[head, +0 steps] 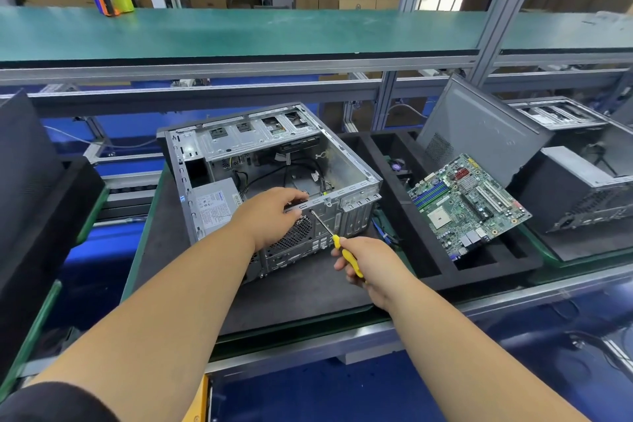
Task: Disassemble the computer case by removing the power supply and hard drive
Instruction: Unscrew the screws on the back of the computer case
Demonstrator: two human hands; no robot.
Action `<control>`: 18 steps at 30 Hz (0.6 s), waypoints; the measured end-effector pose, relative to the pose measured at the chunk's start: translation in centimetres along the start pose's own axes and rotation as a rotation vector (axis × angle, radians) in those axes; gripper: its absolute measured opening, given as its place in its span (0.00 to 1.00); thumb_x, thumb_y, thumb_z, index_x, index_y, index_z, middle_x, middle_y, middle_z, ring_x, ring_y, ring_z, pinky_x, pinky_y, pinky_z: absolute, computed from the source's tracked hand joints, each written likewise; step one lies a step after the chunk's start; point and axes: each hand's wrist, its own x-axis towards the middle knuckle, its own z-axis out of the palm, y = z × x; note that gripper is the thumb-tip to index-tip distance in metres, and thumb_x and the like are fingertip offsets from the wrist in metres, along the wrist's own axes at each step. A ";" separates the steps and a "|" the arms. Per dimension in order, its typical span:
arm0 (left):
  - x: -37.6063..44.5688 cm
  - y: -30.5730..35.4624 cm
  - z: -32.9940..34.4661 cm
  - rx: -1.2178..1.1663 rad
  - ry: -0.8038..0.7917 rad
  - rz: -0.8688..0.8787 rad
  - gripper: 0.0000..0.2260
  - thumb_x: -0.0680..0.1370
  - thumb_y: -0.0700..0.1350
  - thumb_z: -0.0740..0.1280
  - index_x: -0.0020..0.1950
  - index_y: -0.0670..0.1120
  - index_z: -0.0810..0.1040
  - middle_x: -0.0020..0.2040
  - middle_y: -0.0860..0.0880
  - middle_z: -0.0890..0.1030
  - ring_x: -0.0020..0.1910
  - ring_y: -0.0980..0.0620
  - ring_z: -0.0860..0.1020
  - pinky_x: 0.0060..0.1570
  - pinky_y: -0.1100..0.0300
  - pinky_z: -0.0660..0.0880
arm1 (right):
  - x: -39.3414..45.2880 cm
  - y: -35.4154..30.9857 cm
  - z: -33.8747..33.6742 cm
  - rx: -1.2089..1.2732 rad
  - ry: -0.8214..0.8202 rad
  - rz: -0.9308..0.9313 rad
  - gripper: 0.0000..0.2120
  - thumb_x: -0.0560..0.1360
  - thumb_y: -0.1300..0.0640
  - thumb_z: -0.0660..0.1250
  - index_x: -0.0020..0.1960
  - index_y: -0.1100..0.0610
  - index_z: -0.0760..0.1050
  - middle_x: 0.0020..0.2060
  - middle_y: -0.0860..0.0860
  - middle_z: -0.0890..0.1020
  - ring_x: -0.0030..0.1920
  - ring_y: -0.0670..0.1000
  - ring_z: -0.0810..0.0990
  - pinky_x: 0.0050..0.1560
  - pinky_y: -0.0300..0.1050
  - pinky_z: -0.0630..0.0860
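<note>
case point(274, 161) braced at rear rim by L hand point(270, 216), fingers curled | screwdriver point(337, 243) gripped by R hand point(368, 264), tip at rear panel, prob. PSU screw | PSU point(214, 204) seated in case's near-left corner | next: screw to be backed out

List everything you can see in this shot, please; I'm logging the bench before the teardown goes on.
computer case: one, grey metal, open side up, on the dark mat at centre
power supply: one, grey with a label, inside the case's near left corner
motherboard: one, green, tilted in the black foam tray right of the case
side panel: one, grey, leaning upright behind the motherboard
second case: one, black and grey, far right
tape dispenser: one, orange, blue and green, on the green shelf, far left
screwdriver: one, yellow handle, tip at the case's rear panel
left hand: grips the case's rear top edge
right hand: holds the screwdriver
</note>
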 end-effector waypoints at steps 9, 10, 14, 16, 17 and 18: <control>0.3 0.5 -0.1 0.051 -0.050 -0.062 0.17 0.81 0.57 0.58 0.71 0.60 0.71 0.69 0.56 0.75 0.67 0.51 0.72 0.63 0.53 0.70 | 0.1 0.3 0.0 0.202 -0.091 0.102 0.13 0.82 0.52 0.63 0.46 0.61 0.79 0.29 0.51 0.80 0.23 0.44 0.67 0.24 0.36 0.67; 0.4 0.4 -0.1 0.058 -0.057 -0.066 0.17 0.82 0.56 0.58 0.71 0.60 0.70 0.69 0.56 0.75 0.67 0.51 0.73 0.63 0.54 0.70 | 0.1 0.3 0.1 0.245 -0.112 0.120 0.13 0.82 0.53 0.62 0.46 0.61 0.78 0.28 0.51 0.79 0.22 0.44 0.66 0.22 0.35 0.64; 0.5 0.4 0.0 0.063 -0.070 -0.077 0.17 0.82 0.56 0.58 0.71 0.60 0.70 0.66 0.55 0.77 0.64 0.50 0.74 0.59 0.55 0.71 | 0.4 0.5 0.2 0.363 -0.172 0.166 0.13 0.82 0.53 0.61 0.45 0.61 0.76 0.26 0.52 0.75 0.20 0.44 0.61 0.19 0.35 0.58; 0.5 0.4 0.0 0.063 -0.068 -0.072 0.17 0.82 0.56 0.58 0.71 0.60 0.70 0.66 0.55 0.77 0.63 0.50 0.75 0.59 0.55 0.71 | 0.5 0.7 0.4 0.357 -0.174 0.148 0.13 0.83 0.54 0.60 0.45 0.61 0.75 0.25 0.51 0.73 0.19 0.44 0.60 0.20 0.36 0.57; 0.5 0.4 0.0 0.064 -0.066 -0.068 0.17 0.82 0.55 0.58 0.71 0.60 0.70 0.65 0.55 0.78 0.62 0.50 0.75 0.59 0.55 0.72 | 0.5 0.7 0.6 0.321 -0.158 0.128 0.13 0.83 0.53 0.59 0.45 0.61 0.74 0.24 0.50 0.72 0.20 0.44 0.59 0.20 0.36 0.57; 0.4 0.5 0.0 0.067 -0.064 -0.065 0.17 0.82 0.55 0.58 0.71 0.60 0.70 0.65 0.55 0.78 0.62 0.50 0.75 0.59 0.55 0.72 | 0.5 0.7 0.8 0.258 -0.130 0.103 0.13 0.83 0.53 0.58 0.45 0.60 0.74 0.24 0.50 0.72 0.20 0.45 0.59 0.21 0.36 0.56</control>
